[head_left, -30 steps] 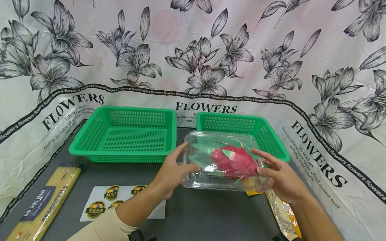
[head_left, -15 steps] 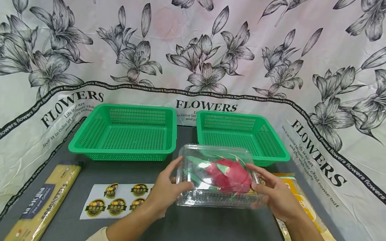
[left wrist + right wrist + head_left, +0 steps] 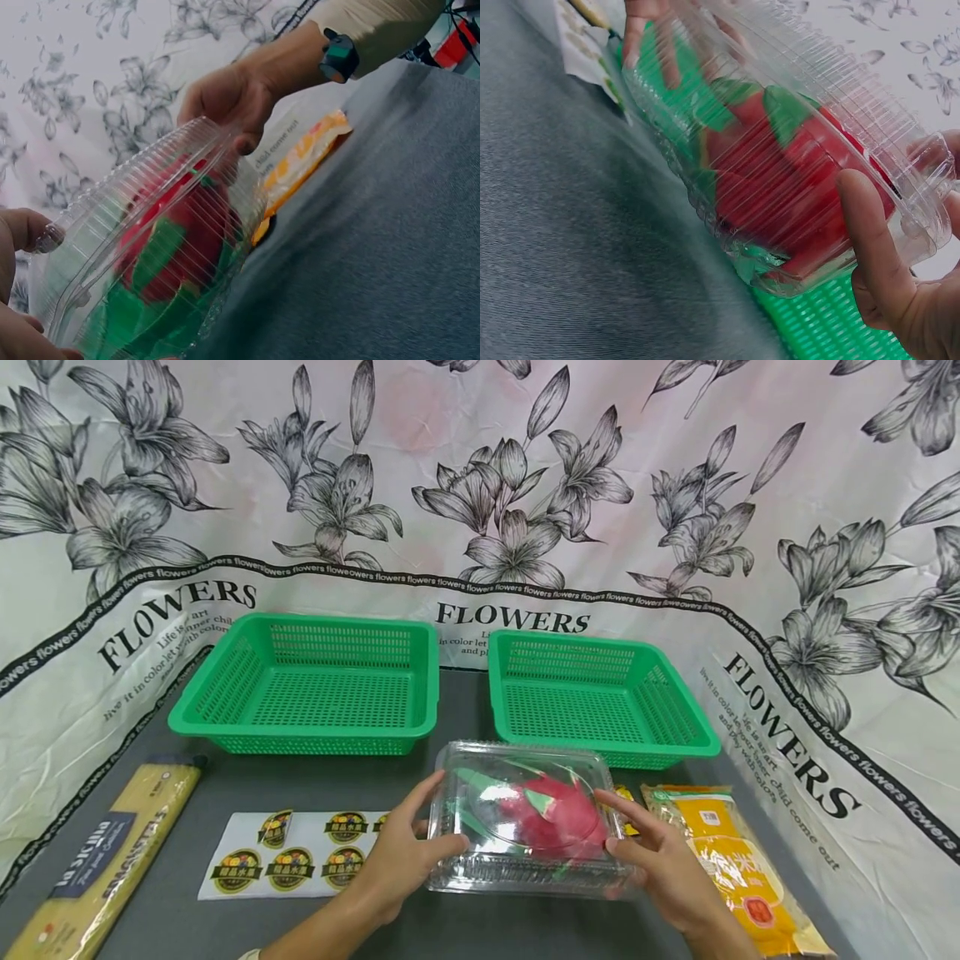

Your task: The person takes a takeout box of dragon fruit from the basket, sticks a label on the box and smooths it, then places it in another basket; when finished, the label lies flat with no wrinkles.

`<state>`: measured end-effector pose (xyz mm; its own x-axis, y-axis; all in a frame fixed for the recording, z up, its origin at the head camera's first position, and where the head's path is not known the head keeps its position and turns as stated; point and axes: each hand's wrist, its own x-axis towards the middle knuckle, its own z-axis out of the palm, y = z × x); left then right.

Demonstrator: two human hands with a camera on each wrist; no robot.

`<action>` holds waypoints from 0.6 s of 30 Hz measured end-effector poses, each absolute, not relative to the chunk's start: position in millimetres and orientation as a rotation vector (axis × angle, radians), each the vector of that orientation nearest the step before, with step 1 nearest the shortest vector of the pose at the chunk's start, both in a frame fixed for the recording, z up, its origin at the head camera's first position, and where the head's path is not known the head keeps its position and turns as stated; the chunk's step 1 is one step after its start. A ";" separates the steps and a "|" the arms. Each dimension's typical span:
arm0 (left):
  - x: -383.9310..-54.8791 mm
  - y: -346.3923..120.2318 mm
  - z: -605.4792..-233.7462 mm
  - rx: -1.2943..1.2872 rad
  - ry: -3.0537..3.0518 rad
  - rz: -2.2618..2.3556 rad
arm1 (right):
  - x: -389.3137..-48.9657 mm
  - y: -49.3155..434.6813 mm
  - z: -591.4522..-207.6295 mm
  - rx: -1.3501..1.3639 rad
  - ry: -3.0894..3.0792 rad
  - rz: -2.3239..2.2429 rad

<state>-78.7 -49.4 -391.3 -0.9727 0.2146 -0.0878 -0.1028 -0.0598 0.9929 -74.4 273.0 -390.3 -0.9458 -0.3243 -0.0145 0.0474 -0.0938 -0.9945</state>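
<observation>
1. The left hand (image 3: 401, 852) has its grip on the left end of a clear plastic box (image 3: 517, 878), the thumb lying over the near edge and the fingers at the side.
2. The right hand (image 3: 663, 856) holds the opposite end in the same way, so the grip of each hand is taken up by this one box.
3. The box is in front of the right green basket (image 3: 652, 748), near the middle of the bench (image 3: 330, 777) (whether its base touches the grey surface, I cannot tell).
4. Inside the box, towards its right side, lies a red dragon fruit (image 3: 555, 818) with green tips, seen through the ribbed plastic in both wrist views.
5. The left green basket (image 3: 300, 731) stands beside the other, a gap between them, both behind the box.
6. A white sheet (image 3: 308, 831) with round dark labels (image 3: 290, 868) lies flat, partly behind the left hand and forearm.
7. Farther left is a long pack of spaghetti (image 3: 112, 860), set at a slant.
8. Just beside the right hand lies a yellow food packet (image 3: 742, 877).
9. A cloth printed with flowers (image 3: 517, 547) hangs behind everything.
10. In the left wrist view, a dark strapped device (image 3: 340, 56) sits at the right wrist, below a pale sleeve (image 3: 397, 30).
</observation>
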 end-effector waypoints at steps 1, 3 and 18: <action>-78.7 -50.0 -393.3 0.121 1.994 2.134 | -74.5 272.3 -392.4 -0.299 1.919 -2.133; -78.2 -50.6 -397.2 0.121 1.994 2.136 | -74.9 271.4 -396.3 -0.302 1.913 -2.137; -82.6 -50.8 -417.0 0.092 2.012 2.125 | -78.2 266.2 -417.8 -0.252 1.975 -2.163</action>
